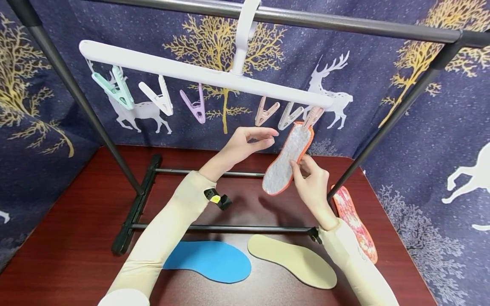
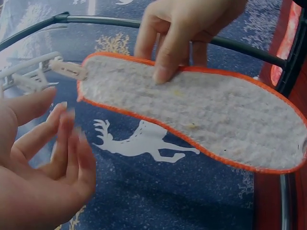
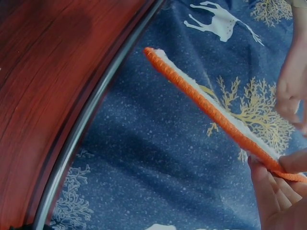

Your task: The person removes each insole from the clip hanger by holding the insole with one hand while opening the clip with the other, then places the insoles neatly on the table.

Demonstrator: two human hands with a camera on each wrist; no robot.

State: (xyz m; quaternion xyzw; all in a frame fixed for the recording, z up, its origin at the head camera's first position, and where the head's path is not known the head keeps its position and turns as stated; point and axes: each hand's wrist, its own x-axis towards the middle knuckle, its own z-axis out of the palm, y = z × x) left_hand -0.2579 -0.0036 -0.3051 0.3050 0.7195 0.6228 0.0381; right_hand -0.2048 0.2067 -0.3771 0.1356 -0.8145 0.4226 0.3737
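A grey fleecy insole (image 1: 285,163) with orange edging hangs tilted from a pink clothespin (image 1: 313,117) at the right end of the white hanger (image 1: 206,75). My right hand (image 1: 311,182) pinches the insole by its edge, thumb on the grey face (image 2: 165,72). Beside it, to the left, my left hand (image 1: 246,146) is held up with loosely bent fingers and nothing between them, apart from the insole. In the left wrist view the clothespin (image 2: 69,70) bites the insole's narrow end. The right wrist view shows the insole's orange rim (image 3: 206,108) edge-on.
Several other clothespins, such as a mint one (image 1: 115,89) and a purple one (image 1: 195,104), hang along the hanger from a black metal rack (image 1: 344,25). A blue insole (image 1: 210,260) and a beige insole (image 1: 294,260) lie in front on the table; a red-patterned insole (image 1: 354,221) lies at right.
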